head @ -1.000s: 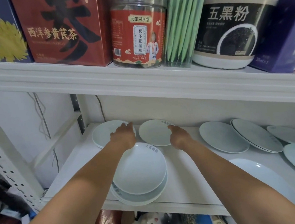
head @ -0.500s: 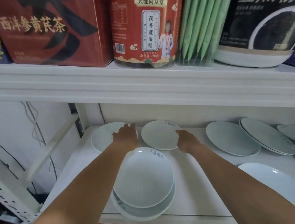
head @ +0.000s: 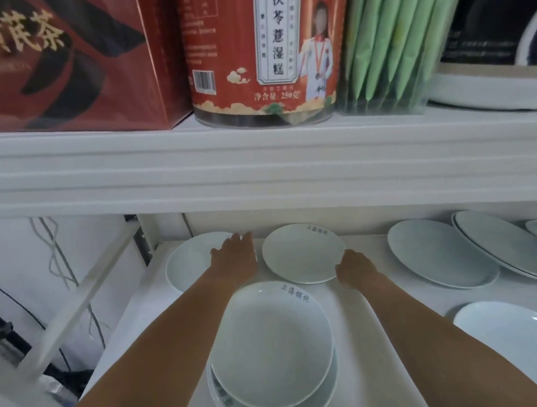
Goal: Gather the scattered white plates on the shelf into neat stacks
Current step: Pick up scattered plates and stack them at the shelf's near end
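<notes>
The left hand (head: 235, 258) is laid, fingers straight, on the round white ceramic plate (head: 189, 269) in the back left corner of the white shelf (head: 353, 328). The right hand (head: 354, 265) is set against the rim of the neighbouring white plate (head: 302, 253) (fingers hidden, so its grip cannot be told).

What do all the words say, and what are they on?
"茯苓薏湿糕" and "净含量: 250克": red jar.
"参黄芪茶", cut off at the left: red box.
"上海", then two blurred characters: top plate of the front stack.
Too blurred to read: the print on the back plate, the jar's small print, the black tub.
</notes>
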